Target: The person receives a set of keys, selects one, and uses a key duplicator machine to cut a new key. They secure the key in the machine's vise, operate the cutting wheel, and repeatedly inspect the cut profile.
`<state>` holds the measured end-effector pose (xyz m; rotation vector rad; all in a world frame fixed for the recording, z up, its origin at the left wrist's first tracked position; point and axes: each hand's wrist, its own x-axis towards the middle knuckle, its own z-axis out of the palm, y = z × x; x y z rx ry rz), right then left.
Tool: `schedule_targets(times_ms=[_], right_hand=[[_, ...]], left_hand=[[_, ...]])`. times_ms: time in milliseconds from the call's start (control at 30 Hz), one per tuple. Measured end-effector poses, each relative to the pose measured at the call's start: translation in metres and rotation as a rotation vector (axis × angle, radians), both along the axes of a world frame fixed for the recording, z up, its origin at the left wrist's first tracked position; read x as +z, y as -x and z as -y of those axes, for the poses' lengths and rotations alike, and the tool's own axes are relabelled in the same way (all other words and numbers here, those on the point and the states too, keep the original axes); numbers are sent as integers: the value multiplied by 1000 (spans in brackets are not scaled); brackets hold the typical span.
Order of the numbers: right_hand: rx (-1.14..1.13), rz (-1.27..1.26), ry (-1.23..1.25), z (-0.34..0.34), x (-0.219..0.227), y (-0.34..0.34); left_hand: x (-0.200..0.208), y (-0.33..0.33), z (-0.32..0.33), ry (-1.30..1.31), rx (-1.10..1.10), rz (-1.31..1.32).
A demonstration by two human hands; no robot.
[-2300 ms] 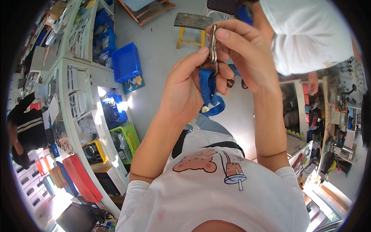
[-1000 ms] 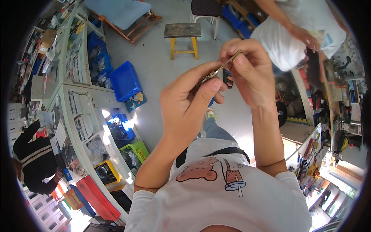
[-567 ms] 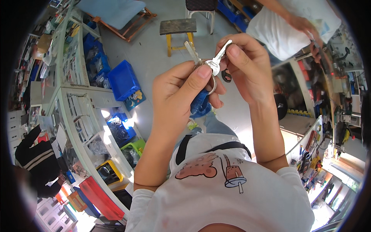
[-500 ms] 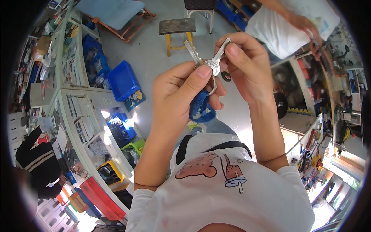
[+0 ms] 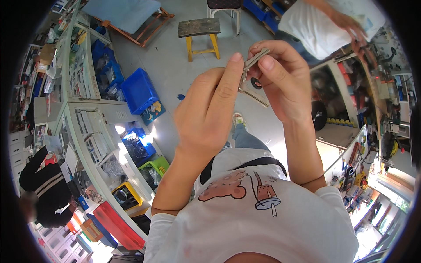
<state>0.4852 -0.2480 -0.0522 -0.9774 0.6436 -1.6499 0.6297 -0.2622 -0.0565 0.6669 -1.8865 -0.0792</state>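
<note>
My left hand [image 5: 206, 105] has its back turned up, with the index finger stretched along a pair of silver keys. Its other fingers curl under, out of sight, around the key ring end, so the ring is hidden. One key [image 5: 256, 58] points up to the right, its blade pinched between thumb and forefinger of my right hand [image 5: 283, 81]. A second key [image 5: 254, 97] sticks out below it toward the lower right, untouched by my right fingers. A small blue bit [image 5: 181, 97] shows beside my left hand; whether it belongs to the keys I cannot tell.
A wooden stool [image 5: 199, 28] with yellow legs stands ahead. Left are a blue bin [image 5: 139, 90] and crowded shelves [image 5: 83, 79]. A person in white [image 5: 329, 28] is at the far right, near a tool-covered bench [image 5: 351, 171]. Another person in black [image 5: 46, 188] is at left.
My left hand has rolled over, back upward, hiding the ring and most of the blue fob. The second key has swung from upper left to lower right. My right hand still pinches a key.
</note>
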Motion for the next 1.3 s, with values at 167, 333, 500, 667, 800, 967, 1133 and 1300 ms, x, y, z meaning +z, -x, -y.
schedule_targets(times_ms=[167,333,500,667,800,967,1133,1300], right_hand=[[61,81,-4,1,-3,1],[94,88,-14,3,-3,1],[82,68,-7,5,-3,-2],[85,73,-51,2,0,-2],[55,62,-59,-1,-3,2],[-24,50,-62,-11,-7,13],[-125,-32,-93,-26,-3,46],[-269,-47,-84,-39,2,104]], left_hand=[[3,-1,-3,-156,-59,-42],[2,-4,-4,-252,-84,-83],[7,-4,-6,-436,-118,-201],[7,-5,-4,-557,-176,-319],[5,0,-5,-638,-228,-380],[-1,13,-4,-681,-274,-349],[0,47,-6,-712,-370,-342],[9,110,-11,-971,-543,-338]])
